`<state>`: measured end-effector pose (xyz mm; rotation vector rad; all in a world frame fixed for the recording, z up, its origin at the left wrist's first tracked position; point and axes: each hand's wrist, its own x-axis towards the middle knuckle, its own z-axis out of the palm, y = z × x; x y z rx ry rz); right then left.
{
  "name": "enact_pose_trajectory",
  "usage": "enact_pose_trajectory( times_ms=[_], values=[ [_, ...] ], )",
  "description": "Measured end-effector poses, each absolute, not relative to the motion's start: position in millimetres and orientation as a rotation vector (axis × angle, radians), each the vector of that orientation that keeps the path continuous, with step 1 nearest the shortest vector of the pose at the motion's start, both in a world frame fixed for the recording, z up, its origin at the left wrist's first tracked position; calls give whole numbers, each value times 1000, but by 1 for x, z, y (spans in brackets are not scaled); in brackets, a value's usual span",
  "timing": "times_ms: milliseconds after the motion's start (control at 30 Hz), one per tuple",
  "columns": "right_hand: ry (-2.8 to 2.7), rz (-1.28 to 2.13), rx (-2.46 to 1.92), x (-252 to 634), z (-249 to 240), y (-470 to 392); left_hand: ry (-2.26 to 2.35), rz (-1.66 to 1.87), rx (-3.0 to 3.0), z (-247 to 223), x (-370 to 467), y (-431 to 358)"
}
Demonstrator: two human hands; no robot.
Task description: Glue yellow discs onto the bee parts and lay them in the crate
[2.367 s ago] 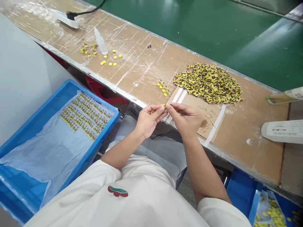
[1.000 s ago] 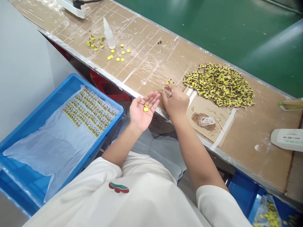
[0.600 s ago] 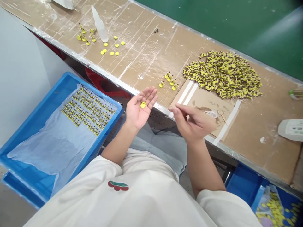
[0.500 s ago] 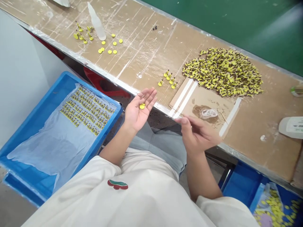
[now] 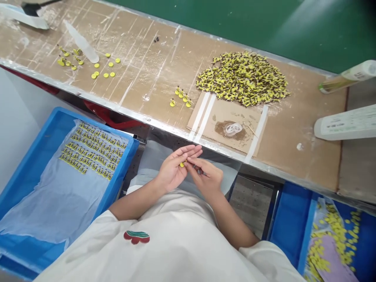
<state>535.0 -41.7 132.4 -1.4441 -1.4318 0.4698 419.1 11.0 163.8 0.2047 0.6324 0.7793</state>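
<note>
No text is legible. Bottle (image 5: 346, 123): side label (image 5: 333, 126) bears blurred print. Container (image 5: 346, 78): marking too small to read. Shirt (image 5: 182, 250): red-and-green emblem (image 5: 136, 237) on the front, scalloped lower edge, green stripes above.

— What does the bench (image 5: 311, 164) carry?
— A heap of small yellow-and-brown figurines (image 5: 243, 80), at the far edge of a taped cardboard sheet (image 5: 227, 113).
— And left of those?
— Five figurines on yellow bases (image 5: 185, 99), then eight loose yellow discs (image 5: 111, 64) near a white dropper bottle (image 5: 83, 44).
</note>
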Motion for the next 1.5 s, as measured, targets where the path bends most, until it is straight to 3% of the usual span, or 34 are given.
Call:
enact_pose_trajectory(
  times_ms=[200,400,1067,1200,1500],
  values=[
    [-970,767,-1551,544,145,-44,661,715,168,167,428,14],
    [-309,1091,-1308,558,158,-40,709,651,236,162,430,16],
    [-282,1407,-1248,561,167,-41,666,655,435,162,434,4],
    [-494,1217,-1373,563,170,-45,669,674,392,161,433,6],
    [-949,181,-1713,670,173,2,718,731,308,158,426,15]
  ],
)
